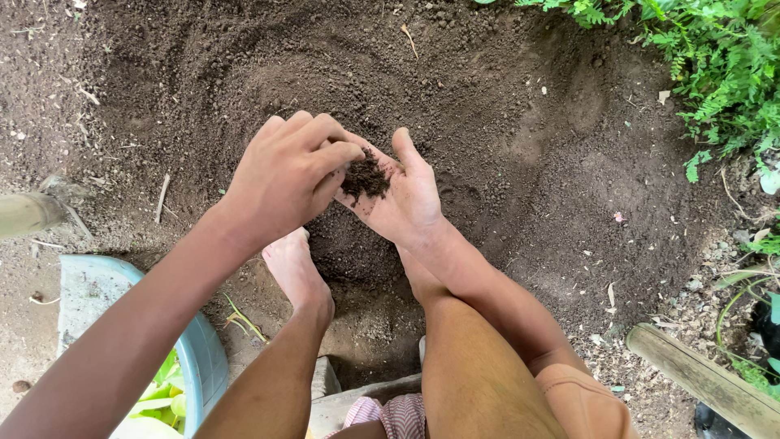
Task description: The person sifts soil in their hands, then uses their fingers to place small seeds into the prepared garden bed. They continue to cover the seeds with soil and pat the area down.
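My right hand (406, 203) is cupped palm up, with a small heap of dark soil (365, 177) lying in it. My left hand (284, 175) bends over that heap, its fingertips touching the soil. Both hands hover above a shallow hollow in a patch of loose dark earth (455, 89). My bare left foot (294, 268) rests on the ground just below the hands, and my knees fill the lower middle of the view.
A pale blue basin (203, 349) with green leaves inside sits at the lower left. A wooden post (707, 378) lies at the lower right. Green ferns (715, 57) border the top right corner. Another wooden handle (28, 213) pokes in from the left edge.
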`<state>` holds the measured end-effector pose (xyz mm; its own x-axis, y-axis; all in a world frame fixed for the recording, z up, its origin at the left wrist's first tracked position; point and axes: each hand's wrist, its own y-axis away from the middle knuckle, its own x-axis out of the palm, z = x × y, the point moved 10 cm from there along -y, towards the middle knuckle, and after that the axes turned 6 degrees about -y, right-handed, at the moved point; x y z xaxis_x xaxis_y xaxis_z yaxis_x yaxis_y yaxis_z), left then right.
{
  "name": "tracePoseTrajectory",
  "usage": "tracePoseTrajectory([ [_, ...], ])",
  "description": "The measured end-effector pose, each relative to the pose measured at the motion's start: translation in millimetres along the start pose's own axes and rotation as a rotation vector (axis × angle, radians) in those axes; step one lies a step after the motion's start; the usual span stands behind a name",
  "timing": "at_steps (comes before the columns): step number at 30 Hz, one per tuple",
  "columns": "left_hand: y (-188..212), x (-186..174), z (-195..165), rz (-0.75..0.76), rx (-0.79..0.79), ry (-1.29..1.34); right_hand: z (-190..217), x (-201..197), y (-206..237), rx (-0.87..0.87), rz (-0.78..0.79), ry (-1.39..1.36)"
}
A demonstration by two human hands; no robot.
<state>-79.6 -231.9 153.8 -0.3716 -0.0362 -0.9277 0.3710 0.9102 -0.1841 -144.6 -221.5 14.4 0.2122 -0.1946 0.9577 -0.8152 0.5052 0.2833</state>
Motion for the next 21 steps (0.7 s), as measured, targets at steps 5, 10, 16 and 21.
tracePoseTrajectory([
  [5,-0.9,8.9,-6.2,0.001,0.006,-0.092,-2.2,-4.6,0.2,0.016,0.006,-0.011],
  [10,-4.6,16.7,-7.7,-0.018,0.000,-0.139,-6.2,-8.8,-0.4,0.040,0.054,-0.021],
  [16,-6.0,18.6,-8.6,-0.023,-0.016,-0.176,-7.0,-19.9,-1.9,0.039,-0.027,-0.082],
  [21,-1.7,11.7,-5.2,-0.047,-0.054,-0.118,-7.8,-21.3,-0.6,0.048,-0.083,-0.025],
])
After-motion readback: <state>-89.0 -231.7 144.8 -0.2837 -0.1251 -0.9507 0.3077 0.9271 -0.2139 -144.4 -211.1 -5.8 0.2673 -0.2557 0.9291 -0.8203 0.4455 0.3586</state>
